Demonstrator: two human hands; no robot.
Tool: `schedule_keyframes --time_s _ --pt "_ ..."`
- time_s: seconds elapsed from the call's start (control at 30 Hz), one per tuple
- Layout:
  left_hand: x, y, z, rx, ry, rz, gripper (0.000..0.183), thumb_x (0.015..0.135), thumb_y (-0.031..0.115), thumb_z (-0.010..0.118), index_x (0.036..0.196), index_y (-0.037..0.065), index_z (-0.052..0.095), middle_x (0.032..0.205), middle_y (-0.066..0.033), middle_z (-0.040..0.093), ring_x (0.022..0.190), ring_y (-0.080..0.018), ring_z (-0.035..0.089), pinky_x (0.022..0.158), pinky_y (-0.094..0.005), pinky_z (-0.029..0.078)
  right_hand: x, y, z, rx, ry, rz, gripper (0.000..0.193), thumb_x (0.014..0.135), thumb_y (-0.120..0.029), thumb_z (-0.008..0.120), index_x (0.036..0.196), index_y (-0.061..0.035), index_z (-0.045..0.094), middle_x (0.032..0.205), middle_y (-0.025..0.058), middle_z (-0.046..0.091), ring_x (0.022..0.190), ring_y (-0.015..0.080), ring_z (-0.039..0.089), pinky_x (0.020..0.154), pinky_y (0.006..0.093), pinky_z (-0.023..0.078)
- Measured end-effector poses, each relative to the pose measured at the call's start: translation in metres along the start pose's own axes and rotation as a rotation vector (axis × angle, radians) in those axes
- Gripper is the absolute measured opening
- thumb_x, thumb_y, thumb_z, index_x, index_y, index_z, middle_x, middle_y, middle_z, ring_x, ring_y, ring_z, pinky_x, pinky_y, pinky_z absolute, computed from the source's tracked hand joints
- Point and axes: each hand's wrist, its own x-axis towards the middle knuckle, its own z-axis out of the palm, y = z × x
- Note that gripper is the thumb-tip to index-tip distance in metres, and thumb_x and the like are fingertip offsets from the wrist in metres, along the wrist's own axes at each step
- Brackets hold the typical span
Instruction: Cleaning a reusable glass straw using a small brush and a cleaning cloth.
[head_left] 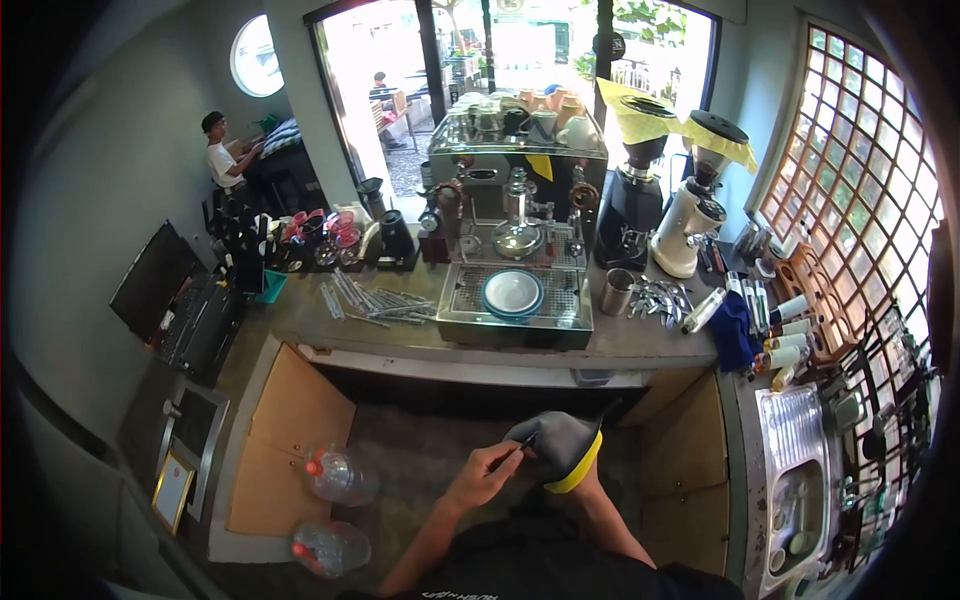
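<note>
— Fingers (512, 455) of the left hand (482, 484): state their condition.

— Thumb and forefinger are pressed together, pinching a small dark piece (529, 441) at the left side of a grey cap-like item (560, 438). Whether the piece is part of the item cannot be told.

— Right hand (590, 482)?

— Located at the item's yellow edge (580, 468), mostly concealed by it. Its fingers are hidden; whether they are spread or closed cannot be told.

— Position of the item?

— Between the two hands, in front of the dark shirt (530, 560), on the near side of the surface (640, 346).

— List the equipment on the surface.

— Centre: an espresso machine (485, 175), with a white dish (513, 291) on its drip tray (462, 300). Right of the machine: a metal cup (617, 293), with a pile of spoons (660, 300) just beside it. Two grinders stand behind these, one black (628, 215) and one white (680, 235).

— Floor level?

— Two clear bottles (342, 478) with red caps, near the wooden cabinet (285, 450) at left.
</note>
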Motion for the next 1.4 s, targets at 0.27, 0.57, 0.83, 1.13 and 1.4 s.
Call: schedule_keyframes --time_s 0.27,0.57,0.83,1.13,1.4 --pt "0.053 -0.013 0.033 -0.072 -0.093 -0.011 0.023 0.111 0.019 0.058 0.119 0.003 0.073 0.083 0.0039 0.06 0.076 -0.0037 0.054 0.066 -0.0218 0.044 0.016 0.037 -0.049 -0.241 -0.028 -0.161 0.024 0.076 -0.014 0.073 0.099 -0.0064 0.076 0.096 0.0105 0.073 0.09 0.0293 0.071 0.081 0.0353 0.056" --pt "0.044 -0.031 0.028 -0.123 -0.053 -0.188 0.021 0.108 0.017 0.065 0.121 0.002 0.072 0.089 0.0037 0.065 0.075 -0.0023 0.056 0.065 -0.0201 0.045 -0.016 0.144 -0.063 -0.025 0.226 0.136 0.028 0.092 -0.016 0.077 0.117 -0.0048 0.069 0.108 0.0082 0.072 0.098 0.0211 0.069 0.088 0.0352 0.054" --pt "0.046 -0.036 0.027 -0.24 -0.112 -0.204 0.022 0.106 0.015 0.068 0.122 0.001 0.072 0.093 0.0033 0.069 0.078 -0.0029 0.058 0.068 -0.0207 0.047 -0.002 0.11 -0.066 0.177 0.403 0.183 0.021 0.103 -0.021 0.067 0.108 -0.0008 0.069 0.1 0.0043 0.071 0.09 0.017 0.066 0.083 0.0334 0.053" --pt "0.061 -0.051 0.016 -0.347 -0.414 -0.365 0.02 0.108 0.017 0.065 0.116 -0.001 0.07 0.1 -0.0046 0.072 0.087 -0.0101 0.069 0.077 -0.0238 0.053 -0.009 0.097 -0.071 -0.207 0.458 0.064 0.022 0.103 -0.02 0.06 0.102 0.0003 0.068 0.092 0.0063 0.072 0.081 0.0184 0.067 0.073 0.0361 0.054" --pt "0.076 -0.058 0.011 -0.24 -0.029 -0.227 0.015 0.107 0.011 0.065 0.112 -0.002 0.07 0.094 -0.0031 0.069 0.081 -0.0089 0.065 0.075 -0.0243 0.055 -0.014 0.11 -0.082 -0.067 0.23 0.266 0.013 0.077 -0.011 0.072 0.085 -0.002 0.068 0.078 0.0103 0.068 0.064 0.0219 0.064 0.055 0.0321 0.048"
